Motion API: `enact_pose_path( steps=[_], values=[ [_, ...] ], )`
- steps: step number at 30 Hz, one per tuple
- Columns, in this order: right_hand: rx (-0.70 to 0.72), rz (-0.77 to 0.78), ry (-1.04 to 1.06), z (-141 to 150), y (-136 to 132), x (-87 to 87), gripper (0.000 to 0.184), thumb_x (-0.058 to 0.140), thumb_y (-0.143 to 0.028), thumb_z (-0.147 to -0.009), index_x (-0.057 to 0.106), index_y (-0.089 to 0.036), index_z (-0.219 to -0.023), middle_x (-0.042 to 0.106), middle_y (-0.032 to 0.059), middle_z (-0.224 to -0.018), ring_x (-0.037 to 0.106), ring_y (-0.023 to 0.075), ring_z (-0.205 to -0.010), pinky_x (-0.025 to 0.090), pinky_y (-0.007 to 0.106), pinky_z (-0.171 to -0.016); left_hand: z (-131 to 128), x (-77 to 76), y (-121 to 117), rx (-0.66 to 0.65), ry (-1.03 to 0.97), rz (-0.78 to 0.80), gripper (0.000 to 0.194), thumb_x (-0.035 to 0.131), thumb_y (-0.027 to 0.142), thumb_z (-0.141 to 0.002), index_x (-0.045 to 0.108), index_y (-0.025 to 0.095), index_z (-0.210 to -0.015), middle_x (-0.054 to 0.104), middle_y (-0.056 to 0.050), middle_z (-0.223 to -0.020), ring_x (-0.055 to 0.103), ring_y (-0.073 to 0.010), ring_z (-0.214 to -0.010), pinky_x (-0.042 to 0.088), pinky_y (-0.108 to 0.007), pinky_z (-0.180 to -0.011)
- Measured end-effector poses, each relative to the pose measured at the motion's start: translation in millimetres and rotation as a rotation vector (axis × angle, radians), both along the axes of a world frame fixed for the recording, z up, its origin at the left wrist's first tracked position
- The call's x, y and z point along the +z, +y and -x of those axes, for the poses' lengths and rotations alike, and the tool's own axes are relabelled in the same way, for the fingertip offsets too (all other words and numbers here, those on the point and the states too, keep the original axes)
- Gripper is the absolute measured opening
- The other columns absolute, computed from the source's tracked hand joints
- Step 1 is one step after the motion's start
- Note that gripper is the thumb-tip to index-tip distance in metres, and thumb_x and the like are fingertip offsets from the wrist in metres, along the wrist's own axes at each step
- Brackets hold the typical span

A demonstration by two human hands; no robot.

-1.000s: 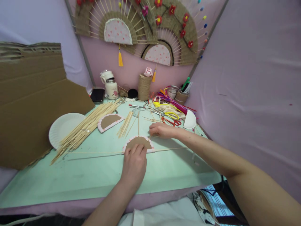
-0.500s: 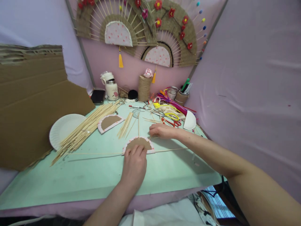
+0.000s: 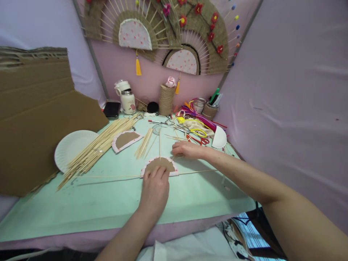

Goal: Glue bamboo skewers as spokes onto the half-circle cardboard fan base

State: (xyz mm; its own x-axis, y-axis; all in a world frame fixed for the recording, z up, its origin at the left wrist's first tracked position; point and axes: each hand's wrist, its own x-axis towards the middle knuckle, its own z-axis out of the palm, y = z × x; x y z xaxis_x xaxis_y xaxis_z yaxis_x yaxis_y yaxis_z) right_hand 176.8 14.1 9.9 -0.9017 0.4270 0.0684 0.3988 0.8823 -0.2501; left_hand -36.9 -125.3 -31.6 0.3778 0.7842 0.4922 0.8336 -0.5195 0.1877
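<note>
My left hand (image 3: pixel 155 186) presses its bent fingers on the lower edge of a cardboard half-circle (image 3: pixel 154 165) with a pink-dotted fabric rim, holding it against the table. A bamboo stick (image 3: pixel 160 143) stands out from the top of its curve. Long thin sticks reach sideways from both ends of the straight edge, such as the left stick (image 3: pixel 108 177) and the right stick (image 3: pixel 197 172). My right hand (image 3: pixel 186 149) is closed just off the curve's right side, pinching a thin bamboo stick (image 3: pixel 176 157) whose end meets the rim; the fingers hide most of it.
Left lie a bundle of bamboo sticks (image 3: pixel 98 150), a paper plate (image 3: pixel 63 150), another half-circle (image 3: pixel 125 140) and a large cardboard sheet (image 3: pixel 40 119). Short sticks (image 3: pixel 144 143) lie ahead. Behind my right hand are yellow scissors (image 3: pixel 199 133), red scissors (image 3: pixel 203 141) and a twine spool (image 3: pixel 166 99).
The camera view has shifted slightly. Both hands keep their places at the cardboard half-circle, with no clear movement of the sticks.
</note>
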Motion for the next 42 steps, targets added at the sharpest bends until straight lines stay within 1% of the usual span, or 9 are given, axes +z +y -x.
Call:
enact_pose_path(
  steps=[4, 9, 14, 21, 27, 31, 38, 42],
  values=[
    [-0.003, -0.006, -0.012, 0, 0, 0.8, 0.017, 0.054, -0.008, -0.086, 0.054, -0.019, -0.073, 0.053, 0.0027, -0.077, 0.047, 0.0169, -0.078, 0.031, 0.025, -0.069, 0, 0.2, 0, 0.002, -0.005, 0.018, 0.03, 0.047, 0.004, -0.09, 0.07, 0.017, -0.103, 0.072, -0.008, -0.111, 0.062, -0.0238, -0.104, 0.038, -0.041, -0.087],
    [-0.001, -0.01, -0.01, 1, 0, 1.3, 0.018, 0.053, -0.009, -0.088, 0.054, -0.019, -0.073, 0.054, 0.0031, -0.077, 0.047, 0.0167, -0.077, 0.031, 0.025, -0.068, 0, -0.1, 0, -0.015, -0.026, -0.001, 0.028, 0.048, 0.003, -0.089, 0.07, 0.016, -0.102, 0.072, -0.008, -0.111, 0.062, -0.0239, -0.106, 0.038, -0.04, -0.087],
    [0.004, -0.021, -0.016, 0, -1, 2.2, 0.017, 0.053, -0.006, -0.086, 0.055, -0.019, -0.074, 0.053, 0.0031, -0.077, 0.047, 0.0169, -0.078, 0.031, 0.025, -0.069, 0, -0.1, 0, -0.007, -0.025, -0.005, 0.029, 0.047, 0.003, -0.089, 0.07, 0.017, -0.101, 0.073, -0.008, -0.11, 0.062, -0.0233, -0.105, 0.038, -0.04, -0.086],
    [-0.01, -0.05, -0.028, -1, -1, 1.3, 0.016, 0.052, -0.008, -0.088, 0.057, -0.019, -0.077, 0.053, 0.0031, -0.079, 0.046, 0.0171, -0.079, 0.032, 0.026, -0.069, 0, -0.2, 0, -0.002, -0.02, -0.008, 0.03, 0.046, 0.005, -0.09, 0.069, 0.018, -0.103, 0.072, -0.008, -0.112, 0.062, -0.0233, -0.105, 0.037, -0.04, -0.087],
    [-0.034, -0.044, 0.007, -5, -4, -0.9, 0.013, 0.052, -0.014, -0.093, 0.062, -0.018, -0.085, 0.056, 0.0048, -0.083, 0.049, 0.0173, -0.082, 0.035, 0.026, -0.072, 0, 0.6, -1, -0.012, -0.024, -0.024, 0.029, 0.047, 0.004, -0.089, 0.069, 0.017, -0.102, 0.072, -0.007, -0.111, 0.062, -0.0227, -0.105, 0.037, -0.039, -0.087],
    [-0.043, -0.041, 0.019, -7, -4, -2.4, 0.017, 0.049, -0.017, -0.095, 0.065, -0.018, -0.089, 0.059, 0.0064, -0.085, 0.051, 0.0181, -0.084, 0.037, 0.027, -0.074, 0, 0.9, 0, -0.009, -0.007, -0.009, 0.029, 0.046, 0.004, -0.089, 0.069, 0.016, -0.103, 0.072, -0.008, -0.11, 0.062, -0.0233, -0.104, 0.038, -0.039, -0.085],
    [-0.062, -0.032, 0.046, -9, -3, -5.8, 0.014, 0.054, -0.018, -0.094, 0.067, -0.017, -0.1, 0.063, 0.0093, -0.094, 0.055, 0.0201, -0.092, 0.041, 0.03, -0.081, 0, 1.2, 0, -0.007, -0.007, 0.029, 0.031, 0.044, 0.005, -0.091, 0.07, 0.017, -0.104, 0.072, -0.009, -0.112, 0.062, -0.0235, -0.105, 0.039, -0.04, -0.086],
    [-0.088, -0.031, 0.081, -10, -5, -5.6, 0.012, 0.058, -0.021, -0.093, 0.066, -0.017, -0.101, 0.064, 0.0104, -0.096, 0.055, 0.0206, -0.093, 0.042, 0.031, -0.083, 0, 2.0, -1, -0.013, -0.028, 0.03, 0.031, 0.045, 0.005, -0.091, 0.07, 0.018, -0.104, 0.072, -0.009, -0.113, 0.062, -0.024, -0.107, 0.038, -0.04, -0.087]
  ],
)
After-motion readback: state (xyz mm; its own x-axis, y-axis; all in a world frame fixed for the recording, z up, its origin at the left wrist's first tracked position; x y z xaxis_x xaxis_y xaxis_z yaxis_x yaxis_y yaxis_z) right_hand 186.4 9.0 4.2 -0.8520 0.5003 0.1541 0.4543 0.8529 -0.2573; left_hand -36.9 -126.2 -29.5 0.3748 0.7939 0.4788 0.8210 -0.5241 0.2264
